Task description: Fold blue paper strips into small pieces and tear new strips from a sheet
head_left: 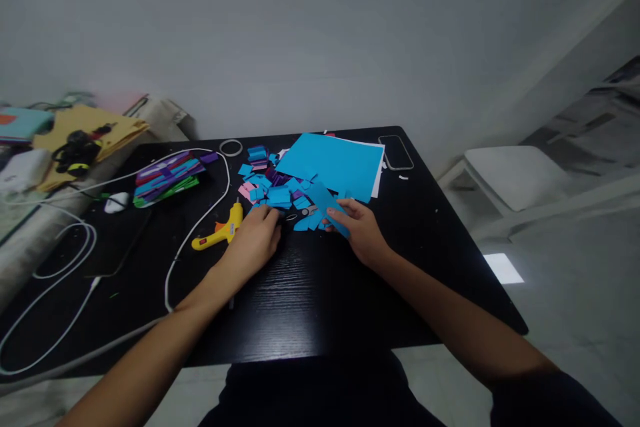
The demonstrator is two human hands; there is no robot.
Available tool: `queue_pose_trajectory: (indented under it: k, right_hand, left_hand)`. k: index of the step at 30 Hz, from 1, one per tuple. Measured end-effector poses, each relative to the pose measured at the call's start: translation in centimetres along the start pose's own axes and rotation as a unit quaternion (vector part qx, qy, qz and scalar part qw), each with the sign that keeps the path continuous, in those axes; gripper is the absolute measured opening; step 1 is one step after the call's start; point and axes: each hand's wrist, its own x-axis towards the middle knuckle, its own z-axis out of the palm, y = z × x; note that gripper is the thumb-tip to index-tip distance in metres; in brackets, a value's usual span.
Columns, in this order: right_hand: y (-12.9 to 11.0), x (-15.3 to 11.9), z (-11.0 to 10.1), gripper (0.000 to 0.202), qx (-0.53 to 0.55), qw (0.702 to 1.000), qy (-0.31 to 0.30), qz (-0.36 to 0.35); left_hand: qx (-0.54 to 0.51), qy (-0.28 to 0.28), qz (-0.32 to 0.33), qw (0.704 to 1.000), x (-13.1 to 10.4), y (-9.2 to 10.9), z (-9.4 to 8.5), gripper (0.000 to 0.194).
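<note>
My right hand [364, 230] pinches a blue paper strip [326, 205] between thumb and fingers, tilted over the front of the paper pile. My left hand [256, 237] rests at the pile's front left edge with its fingers curled down; whatever they hold, if anything, is hidden. Small blue paper pieces [279, 197] lie right beyond those fingers, mixed with pink and purple ones. Between my hands lies what looks like a pair of scissors [305, 211], partly covered by paper. A yellow glue gun [220, 232] lies just left of my left hand.
Behind the pile is a large blue sheet [335, 163] over white paper. A clear phone case [396, 153] and a tape ring [231, 147] lie at the back. Bundled colored strips [167, 177], a white cable [199, 217] and a dark phone [116, 243] occupy the left. A white stool [517, 177] stands right.
</note>
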Motion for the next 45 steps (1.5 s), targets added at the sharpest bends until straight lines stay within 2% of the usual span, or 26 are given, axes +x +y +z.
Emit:
queue_pose_trajectory:
  k: [4,8,11,14,17,21,24,29,33,35,40,45]
  right_hand:
    - [-0.4,0.1,-0.1,0.031,0.031,0.998,-0.032,0.034]
    - [-0.8,0.8,-0.7,0.027,0.099,0.986,-0.079,0.110]
    - [-0.9,1.3,-1.3,0.026,0.141,0.975,-0.096,0.140]
    - [-1.0,1.5,-1.9,0.025,0.152,0.971,-0.101,0.153]
    - [-1.0,1.6,-2.3,0.023,0.150,0.973,-0.085,0.155]
    - [-1.3,1.7,-2.3,0.027,0.131,0.980,-0.060,0.139]
    - [-1.5,1.7,-2.1,0.028,0.094,0.989,-0.050,0.105]
    - [-1.5,1.2,-1.6,0.031,-0.002,1.000,-0.007,-0.022]
    - [-1.5,0.8,-1.4,0.027,-0.051,0.993,0.019,-0.107]
    - [-1.7,0.7,-1.4,0.026,-0.044,0.993,0.020,-0.109]
    - [-1.9,1.0,-1.5,0.022,0.008,0.998,0.003,-0.055]
    - [-1.4,1.1,-1.5,0.023,-0.011,0.998,-0.008,-0.068]
  left_hand:
    - [0.070,-0.058,-0.022,0.996,1.3,-0.5,0.3,0.016]
    - [0.068,-0.097,-0.016,0.993,2.2,-0.4,-0.1,0.018]
    - [0.050,-0.113,-0.001,0.992,2.1,-0.4,-0.7,0.023]
    - [-0.005,-0.094,-0.004,0.996,1.5,-0.9,-1.4,0.030]
    - [-0.113,-0.060,-0.033,0.991,1.0,-1.5,-2.0,0.032]
    - [-0.283,0.003,-0.051,0.958,0.8,-1.7,-1.6,0.027]
    - [-0.358,0.026,-0.073,0.931,0.9,-1.1,-1.1,0.031]
    - [-0.307,-0.049,-0.081,0.947,0.7,-0.5,-1.9,0.037]
    - [-0.247,-0.072,-0.087,0.962,0.6,-0.4,-2.4,0.050]
    - [-0.225,-0.067,-0.075,0.969,0.7,-0.4,-2.3,0.049]
    - [-0.164,-0.029,-0.037,0.985,0.8,-0.5,-2.0,0.041]
    - [-0.104,-0.055,0.007,0.993,0.4,-0.5,-1.8,0.032]
